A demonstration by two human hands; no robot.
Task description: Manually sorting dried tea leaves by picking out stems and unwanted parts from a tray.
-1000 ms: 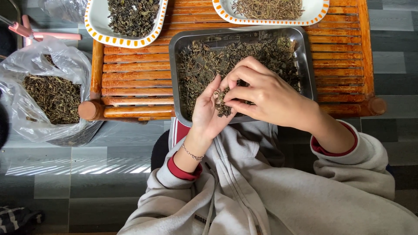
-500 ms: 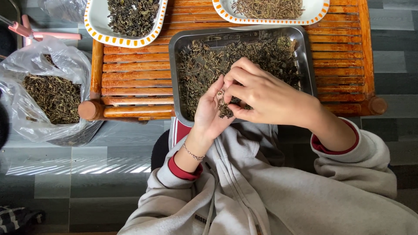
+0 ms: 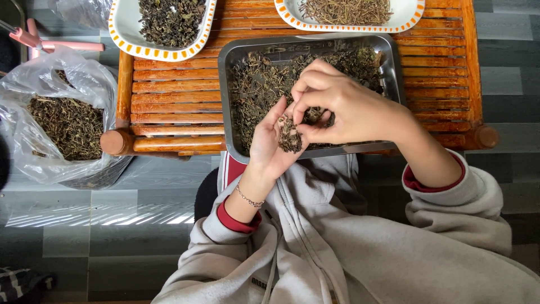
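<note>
My left hand (image 3: 269,147) is cupped palm up over the near edge of a steel tray (image 3: 395,72), cradling a small pile of dried leaves (image 3: 289,137). My right hand (image 3: 343,104) hovers just above it, thumb and forefinger pinched on a bit of the pile. The tray itself is full of loose dried leaves and stems (image 3: 264,79). It rests on a slatted wooden table (image 3: 174,95).
Two white dishes with orange-dotted rims stand at the back: the left dish (image 3: 161,25) holds dark leaves, the right dish (image 3: 349,14) holds thin stems. A clear plastic bag (image 3: 59,121) of dried leaves sits left of the table on the grey floor. A pink tool (image 3: 53,44) lies behind it.
My right hand has lifted slightly and shifted toward the tray, fingers still pinching at the pile. The left hand has stayed in place with the leaves.
</note>
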